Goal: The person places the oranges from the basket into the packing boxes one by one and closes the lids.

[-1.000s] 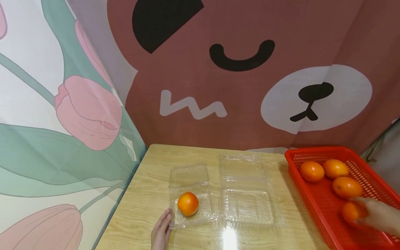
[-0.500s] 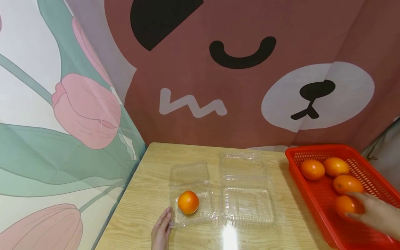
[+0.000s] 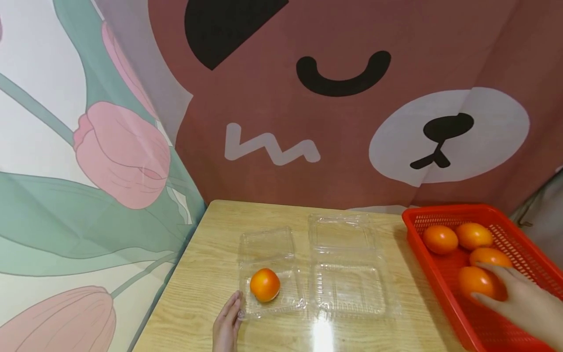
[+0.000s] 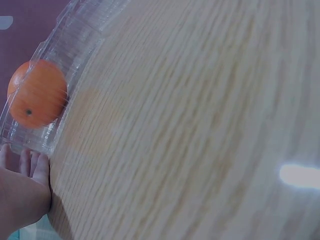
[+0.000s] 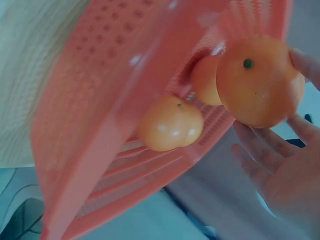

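My right hand (image 3: 523, 303) holds an orange (image 3: 474, 283) inside the red basket, at its near side. In the right wrist view the thumb lies on one side of this orange (image 5: 260, 85) and the fingers on the other; its green stem spot shows. My left hand (image 3: 226, 325) rests on the table with its fingers fairly straight, fingertips at the left edge of a clear plastic clamshell box (image 3: 290, 296). One orange (image 3: 265, 285) sits in the base of that box, whose lid is folded back. The left wrist view shows the same fingertips beside the box wall.
A second clear clamshell box (image 3: 347, 288) lies opened to the right of the first. The red basket (image 3: 433, 281) stands at the table's right side with more oranges (image 3: 440, 239) at its back. A patterned curtain (image 3: 343, 171) hangs behind the wooden table (image 3: 189, 303).
My right hand has moved left and slightly up within the basket, taking the orange along. My left hand and the boxed orange have stayed where they were.
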`<act>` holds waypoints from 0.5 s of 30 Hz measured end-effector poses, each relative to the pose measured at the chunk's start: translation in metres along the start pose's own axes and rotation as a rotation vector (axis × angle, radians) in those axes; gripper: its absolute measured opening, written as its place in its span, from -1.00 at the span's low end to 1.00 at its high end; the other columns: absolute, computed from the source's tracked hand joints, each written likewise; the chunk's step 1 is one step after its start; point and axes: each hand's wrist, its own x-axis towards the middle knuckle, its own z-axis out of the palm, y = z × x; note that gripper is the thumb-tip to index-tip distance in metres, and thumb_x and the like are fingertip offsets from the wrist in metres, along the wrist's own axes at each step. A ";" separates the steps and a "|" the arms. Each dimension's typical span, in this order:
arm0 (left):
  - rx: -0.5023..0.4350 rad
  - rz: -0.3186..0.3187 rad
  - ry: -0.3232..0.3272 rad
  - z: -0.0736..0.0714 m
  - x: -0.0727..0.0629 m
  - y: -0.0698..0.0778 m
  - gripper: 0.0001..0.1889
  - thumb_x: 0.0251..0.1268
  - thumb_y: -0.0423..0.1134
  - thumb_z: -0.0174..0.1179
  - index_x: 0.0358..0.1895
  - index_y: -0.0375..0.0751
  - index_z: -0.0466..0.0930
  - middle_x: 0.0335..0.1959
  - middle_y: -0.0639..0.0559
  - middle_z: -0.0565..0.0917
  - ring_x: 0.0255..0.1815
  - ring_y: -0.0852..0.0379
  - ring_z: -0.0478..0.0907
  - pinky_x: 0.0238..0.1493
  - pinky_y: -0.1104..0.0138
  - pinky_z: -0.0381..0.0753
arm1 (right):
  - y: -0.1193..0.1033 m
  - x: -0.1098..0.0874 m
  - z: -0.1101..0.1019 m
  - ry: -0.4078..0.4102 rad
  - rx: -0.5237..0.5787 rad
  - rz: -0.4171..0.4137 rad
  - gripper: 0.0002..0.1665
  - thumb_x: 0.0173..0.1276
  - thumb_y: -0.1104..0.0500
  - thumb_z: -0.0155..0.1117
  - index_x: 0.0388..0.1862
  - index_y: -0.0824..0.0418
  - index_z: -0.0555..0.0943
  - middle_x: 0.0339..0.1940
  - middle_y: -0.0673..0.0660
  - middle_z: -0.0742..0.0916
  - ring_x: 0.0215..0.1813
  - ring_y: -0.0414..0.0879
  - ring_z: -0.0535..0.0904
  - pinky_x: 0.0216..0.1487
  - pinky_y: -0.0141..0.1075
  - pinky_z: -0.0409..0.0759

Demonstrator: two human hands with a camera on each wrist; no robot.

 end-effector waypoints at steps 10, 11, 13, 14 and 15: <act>-0.019 0.012 -0.001 -0.001 -0.001 -0.001 -0.45 0.45 -0.16 0.19 0.39 -0.34 0.35 0.30 0.04 0.51 0.03 0.48 0.53 0.07 0.56 0.48 | -0.039 -0.006 -0.006 0.119 0.043 -0.009 -0.03 0.02 -0.08 0.61 0.23 0.40 0.34 0.09 0.51 0.42 -0.03 0.45 0.37 -0.10 0.42 0.38; -0.016 0.013 -0.002 -0.001 -0.001 -0.001 -0.45 0.45 -0.16 0.19 0.39 -0.34 0.35 0.30 0.04 0.51 0.03 0.48 0.53 0.07 0.56 0.48 | -0.042 -0.006 -0.007 0.138 0.052 -0.009 -0.03 0.02 -0.06 0.62 0.24 0.39 0.34 0.10 0.50 0.41 -0.02 0.43 0.36 -0.10 0.42 0.38; -0.010 0.015 -0.001 -0.001 -0.001 -0.001 -0.45 0.44 -0.15 0.19 0.38 -0.32 0.36 0.30 0.04 0.51 0.02 0.49 0.53 0.07 0.56 0.48 | -0.049 -0.007 -0.008 0.168 0.071 -0.009 -0.04 0.01 -0.03 0.62 0.25 0.38 0.34 0.11 0.49 0.40 -0.01 0.41 0.35 -0.10 0.42 0.38; -0.009 0.013 0.000 -0.001 -0.002 -0.001 -0.45 0.44 -0.15 0.20 0.39 -0.32 0.36 0.30 0.04 0.51 0.02 0.49 0.53 0.06 0.56 0.48 | -0.053 -0.007 -0.008 0.167 0.074 0.004 -0.03 0.02 -0.05 0.62 0.26 0.37 0.34 0.12 0.49 0.40 -0.01 0.41 0.34 -0.11 0.42 0.38; -0.007 0.012 -0.001 -0.001 -0.002 -0.001 -0.44 0.44 -0.14 0.20 0.39 -0.32 0.35 0.31 0.03 0.50 0.02 0.49 0.53 0.06 0.56 0.48 | -0.057 -0.008 -0.010 0.162 0.073 0.017 -0.01 0.03 -0.08 0.61 0.27 0.37 0.33 0.12 0.49 0.38 -0.01 0.42 0.33 -0.12 0.43 0.38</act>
